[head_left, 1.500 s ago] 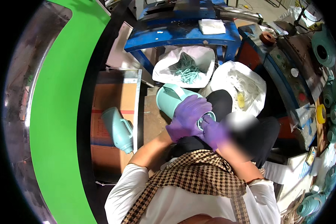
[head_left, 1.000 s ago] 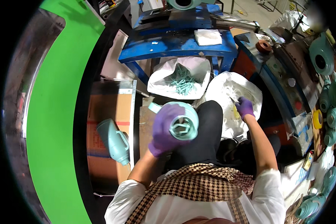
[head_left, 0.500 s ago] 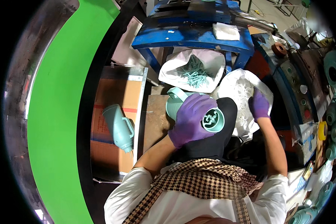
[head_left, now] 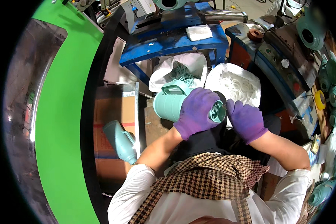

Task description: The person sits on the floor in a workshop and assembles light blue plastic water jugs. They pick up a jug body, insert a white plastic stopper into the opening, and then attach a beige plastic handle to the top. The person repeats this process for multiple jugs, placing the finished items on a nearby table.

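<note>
A teal plastic jug (head_left: 170, 106) with a loop handle lies on its side over my lap, its narrow open end pointing right. My left hand (head_left: 198, 112), in a purple glove, is wrapped round it near that end. Pale plastic pieces show inside the round opening (head_left: 220, 112). My right hand (head_left: 246, 120), gloved too, is closed with thumb and forefinger together at the rim of the opening. What it holds, if anything, is too small to make out. Beyond the right hand stands a white sack (head_left: 222, 68) of white plastic rings (head_left: 238, 87).
Another white sack (head_left: 198, 61) holds thin teal plastic pieces under a blue metal table (head_left: 168, 46). At left, a second teal jug (head_left: 120, 143) lies on a cardboard box (head_left: 104, 149) beside a green surface (head_left: 61, 130). More teal parts line the right side.
My right hand has come out of the sack of rings to the jug's opening. The jug has tilted, its open end turning right. My view has shifted.
</note>
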The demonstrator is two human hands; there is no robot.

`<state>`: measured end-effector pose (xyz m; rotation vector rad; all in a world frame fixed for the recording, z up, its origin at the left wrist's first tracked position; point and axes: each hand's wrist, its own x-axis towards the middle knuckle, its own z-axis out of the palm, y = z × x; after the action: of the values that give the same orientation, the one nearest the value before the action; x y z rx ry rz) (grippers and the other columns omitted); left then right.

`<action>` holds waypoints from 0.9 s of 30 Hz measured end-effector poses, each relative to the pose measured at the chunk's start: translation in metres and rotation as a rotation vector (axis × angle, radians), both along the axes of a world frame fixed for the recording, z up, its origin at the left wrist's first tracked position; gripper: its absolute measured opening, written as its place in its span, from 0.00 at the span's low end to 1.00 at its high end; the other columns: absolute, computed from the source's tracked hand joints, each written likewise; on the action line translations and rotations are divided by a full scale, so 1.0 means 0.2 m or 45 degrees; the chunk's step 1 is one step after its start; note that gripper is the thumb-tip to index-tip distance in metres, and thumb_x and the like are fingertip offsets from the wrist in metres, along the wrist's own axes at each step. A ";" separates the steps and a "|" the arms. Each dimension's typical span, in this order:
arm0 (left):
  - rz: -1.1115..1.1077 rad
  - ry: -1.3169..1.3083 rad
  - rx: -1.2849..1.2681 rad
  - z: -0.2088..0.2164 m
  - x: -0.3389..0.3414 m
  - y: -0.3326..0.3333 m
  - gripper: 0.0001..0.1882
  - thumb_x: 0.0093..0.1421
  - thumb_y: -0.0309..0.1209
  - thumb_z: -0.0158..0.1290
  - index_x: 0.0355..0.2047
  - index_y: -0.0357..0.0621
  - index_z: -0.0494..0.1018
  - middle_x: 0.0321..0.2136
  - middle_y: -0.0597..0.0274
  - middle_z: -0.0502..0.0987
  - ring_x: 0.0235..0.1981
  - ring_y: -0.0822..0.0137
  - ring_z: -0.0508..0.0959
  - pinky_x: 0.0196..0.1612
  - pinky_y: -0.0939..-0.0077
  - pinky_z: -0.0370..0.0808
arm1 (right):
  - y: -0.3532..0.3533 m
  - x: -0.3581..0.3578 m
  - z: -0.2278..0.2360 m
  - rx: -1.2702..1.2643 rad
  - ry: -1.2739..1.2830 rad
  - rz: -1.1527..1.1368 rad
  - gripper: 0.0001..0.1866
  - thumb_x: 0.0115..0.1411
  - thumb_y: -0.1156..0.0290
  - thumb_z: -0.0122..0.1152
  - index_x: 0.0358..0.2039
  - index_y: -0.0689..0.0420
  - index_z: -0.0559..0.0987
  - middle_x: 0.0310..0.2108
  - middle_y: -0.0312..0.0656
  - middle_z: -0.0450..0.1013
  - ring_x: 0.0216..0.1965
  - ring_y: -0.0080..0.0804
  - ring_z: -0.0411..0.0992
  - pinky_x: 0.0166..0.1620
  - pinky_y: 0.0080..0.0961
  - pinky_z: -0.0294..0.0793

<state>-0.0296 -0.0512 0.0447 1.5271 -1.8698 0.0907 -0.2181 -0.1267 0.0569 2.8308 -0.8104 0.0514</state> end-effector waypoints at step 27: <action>0.024 0.022 -0.300 -0.18 0.54 -0.27 0.36 0.35 0.40 0.74 0.48 0.47 0.77 0.47 0.56 0.80 0.55 0.51 0.75 0.65 0.50 0.64 | -0.62 -0.24 -0.56 0.645 -0.539 -0.440 0.23 0.58 0.73 0.62 0.54 0.40 0.79 0.55 0.53 0.72 0.50 0.51 0.75 0.48 0.41 0.77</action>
<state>0.0783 -0.1044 0.0085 1.3790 -1.7626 0.2952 -0.2652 -0.2506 -0.0553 3.1279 -1.5950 0.4686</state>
